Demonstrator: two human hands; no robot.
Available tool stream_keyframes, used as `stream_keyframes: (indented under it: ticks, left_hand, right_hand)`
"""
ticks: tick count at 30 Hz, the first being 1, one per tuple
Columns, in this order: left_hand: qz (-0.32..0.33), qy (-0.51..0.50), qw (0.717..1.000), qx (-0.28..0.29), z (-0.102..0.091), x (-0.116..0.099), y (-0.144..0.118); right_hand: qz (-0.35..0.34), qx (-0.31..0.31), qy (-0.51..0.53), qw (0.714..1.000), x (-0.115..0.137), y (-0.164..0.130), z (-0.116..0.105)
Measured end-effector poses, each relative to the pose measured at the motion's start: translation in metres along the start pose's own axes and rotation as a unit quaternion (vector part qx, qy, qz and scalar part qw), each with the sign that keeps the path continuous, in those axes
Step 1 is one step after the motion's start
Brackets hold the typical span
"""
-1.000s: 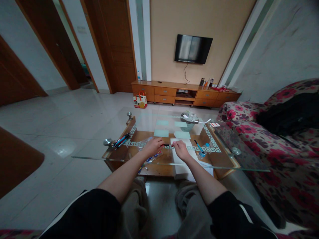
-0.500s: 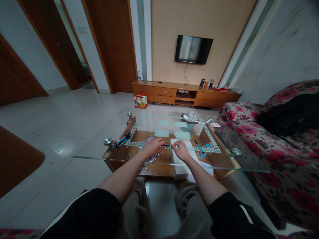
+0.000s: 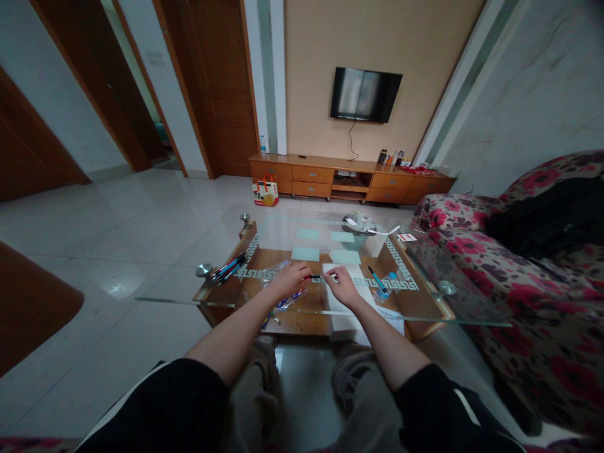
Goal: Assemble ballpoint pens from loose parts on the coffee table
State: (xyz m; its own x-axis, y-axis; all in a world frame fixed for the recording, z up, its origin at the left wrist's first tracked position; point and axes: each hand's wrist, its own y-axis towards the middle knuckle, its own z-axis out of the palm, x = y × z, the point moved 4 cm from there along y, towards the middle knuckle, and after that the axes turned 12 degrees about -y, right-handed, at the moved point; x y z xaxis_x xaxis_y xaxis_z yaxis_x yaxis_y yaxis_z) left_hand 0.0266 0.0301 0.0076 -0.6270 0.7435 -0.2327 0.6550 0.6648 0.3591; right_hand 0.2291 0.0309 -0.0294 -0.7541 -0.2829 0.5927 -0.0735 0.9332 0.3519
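Observation:
Over the glass table, my left hand (image 3: 291, 280) is closed around one end of a slim pen (image 3: 314, 277), which looks red and black. My right hand (image 3: 342, 286) pinches at the pen's other end; any small part between those fingertips is too tiny to make out. Below and beside my left hand is a crinkled clear plastic bag (image 3: 293, 299) with blue marks. Left of it, a bunch of blue and black pens (image 3: 229, 268) lies near the table's left side. A single blue and black pen (image 3: 377, 279) rests to the right of my right hand.
The glass tabletop (image 3: 174, 299) has overhanging edges and metal discs. A white box (image 3: 346, 324) shows beneath my right hand. A mesh basket (image 3: 356, 239) holding crumpled plastic stands at the back right, near a red-and-white card (image 3: 407, 237). A floral sofa (image 3: 472, 248) flanks the right side.
Both hands stay in nearly the same place with the pen between them. My right fingertips look slightly shifted; the view has moved a touch.

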Motion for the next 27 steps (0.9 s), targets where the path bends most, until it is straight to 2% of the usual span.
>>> stream_keyframes:
  ticks: [5,13,18,27]
  left_hand:
    - [0.005,-0.002,1.000,0.002,-0.0012,-0.0006,0.0001]
    - [0.006,-0.009,1.000,0.001,-0.0019,-0.0007,-0.0001]
    - [0.004,0.002,1.000,0.005,-0.0012,-0.0007,0.0002]
    - [0.000,0.000,1.000,0.007,-0.0016,-0.0009,0.0006]
  right_hand:
    - [-0.001,0.003,-0.032,0.999,-0.0063,0.0018,0.0027]
    - [-0.008,0.006,-0.026,1.000,-0.0002,0.0011,0.0008]
    - [-0.005,-0.012,-0.029,0.999,-0.0021,0.0009,0.0009]
    - [-0.006,-0.021,0.012,1.000,0.0029,0.0008,-0.0026]
